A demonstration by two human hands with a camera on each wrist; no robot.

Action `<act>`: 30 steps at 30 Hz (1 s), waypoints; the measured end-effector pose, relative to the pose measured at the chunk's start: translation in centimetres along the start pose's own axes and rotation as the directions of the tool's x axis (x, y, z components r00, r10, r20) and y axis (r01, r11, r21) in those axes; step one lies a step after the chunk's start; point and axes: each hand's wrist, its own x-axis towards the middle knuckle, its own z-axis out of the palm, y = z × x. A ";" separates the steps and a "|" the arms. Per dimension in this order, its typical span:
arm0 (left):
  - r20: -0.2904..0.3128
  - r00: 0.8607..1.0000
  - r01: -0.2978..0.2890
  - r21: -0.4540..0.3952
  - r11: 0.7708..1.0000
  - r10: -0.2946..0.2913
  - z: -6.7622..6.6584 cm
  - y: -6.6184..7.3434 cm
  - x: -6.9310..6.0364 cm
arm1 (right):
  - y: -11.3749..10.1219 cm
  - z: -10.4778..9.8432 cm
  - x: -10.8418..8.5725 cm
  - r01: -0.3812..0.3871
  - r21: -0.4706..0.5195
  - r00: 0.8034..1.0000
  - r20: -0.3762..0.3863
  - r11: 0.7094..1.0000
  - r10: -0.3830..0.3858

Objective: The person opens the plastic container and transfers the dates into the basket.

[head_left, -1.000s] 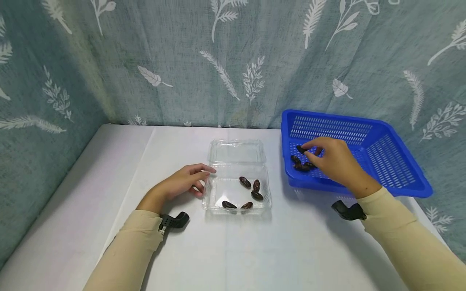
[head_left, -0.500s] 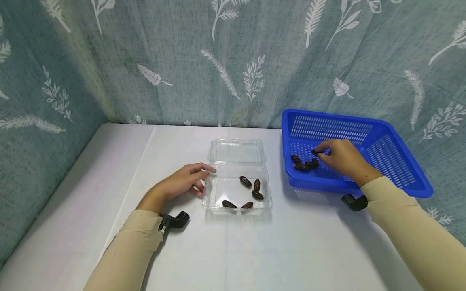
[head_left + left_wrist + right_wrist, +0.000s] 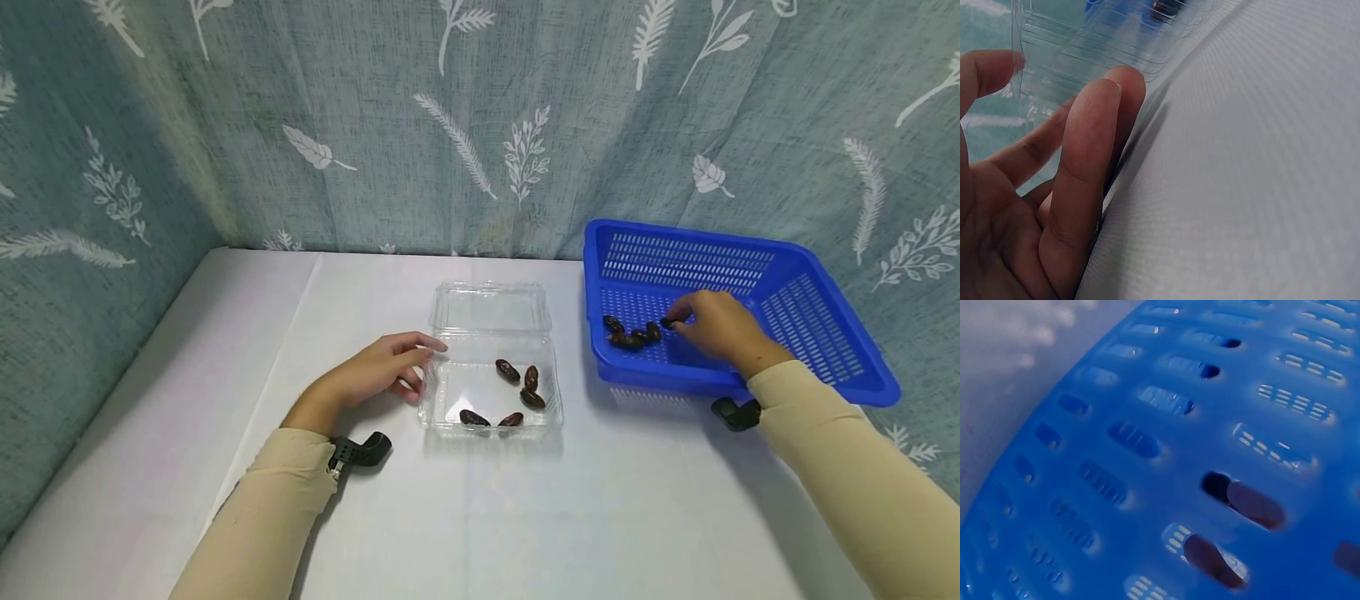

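My right hand (image 3: 716,325) reaches into the blue basket (image 3: 712,379) and pinches a dark date (image 3: 667,323) between thumb and fingertips. Just left of it, several dates (image 3: 626,340) lie together on the basket floor. In the right wrist view the basket wall (image 3: 1166,450) hides most of that hand; bits of fingers show through its slots. My left hand (image 3: 375,371) rests at the left edge of the clear plastic box (image 3: 457,379), fingers loosely bent against its side; the left wrist view shows fingers by the clear wall (image 3: 1072,37). Several dates (image 3: 507,371) lie inside the box.
The box's clear lid (image 3: 491,308) lies folded back behind it. A white cloth (image 3: 570,517) covers the table, and a patterned grey-green curtain (image 3: 375,125) hangs along the back and left side.
My right hand has shifted right within the basket, and the date at its fingertips now sits right of the cluster. My left hand has stayed by the box. The head view has tilted slightly.
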 end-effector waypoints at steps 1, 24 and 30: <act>0.003 1.000 -0.003 0.000 1.000 0.003 0.0 0.0 0.0 | 0.0 0.0 0.0 -0.005 0.002 1.000 0.006 1.000 0.005; -0.007 1.000 -0.001 0.002 1.000 0.001 -0.1 0.5 0.0 | -7.1 -1.2 -2.0 0.214 0.097 0.925 -0.341 0.972 -0.169; 0.007 1.000 0.008 0.003 1.000 -0.008 -0.2 0.4 -0.2 | -11.1 0.0 -2.8 0.395 0.118 0.851 -0.420 0.911 -0.314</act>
